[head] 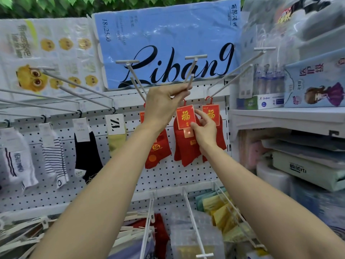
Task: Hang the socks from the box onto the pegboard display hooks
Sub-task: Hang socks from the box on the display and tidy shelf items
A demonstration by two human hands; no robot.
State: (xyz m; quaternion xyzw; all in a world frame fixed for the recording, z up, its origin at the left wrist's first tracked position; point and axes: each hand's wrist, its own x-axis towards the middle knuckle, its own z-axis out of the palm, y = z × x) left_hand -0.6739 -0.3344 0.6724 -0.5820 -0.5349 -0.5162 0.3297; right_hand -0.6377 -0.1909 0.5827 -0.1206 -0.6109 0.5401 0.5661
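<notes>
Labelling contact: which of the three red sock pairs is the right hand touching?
The middle red sock pair: right hand fingers pinch its red card. The left pair and right pair hang untouched.

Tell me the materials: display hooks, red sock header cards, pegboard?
Display hooks: look like white-coated metal wire, thin, straight, slightly glossy. Header card: looks like glossy printed card, flat, crisp edges, gold print. Pegboard: white perforated panel, probably painted sheet metal; cannot confirm.

Green foliage (56,4) runs along the top edge. Below it lean a blue pack (168,40) lettered in black script and a pale pack (46,53) printed with yellow owls. At right, white shelves (280,116) carry tissue boxes (315,85) and wrapped paper rolls (274,178).
</notes>
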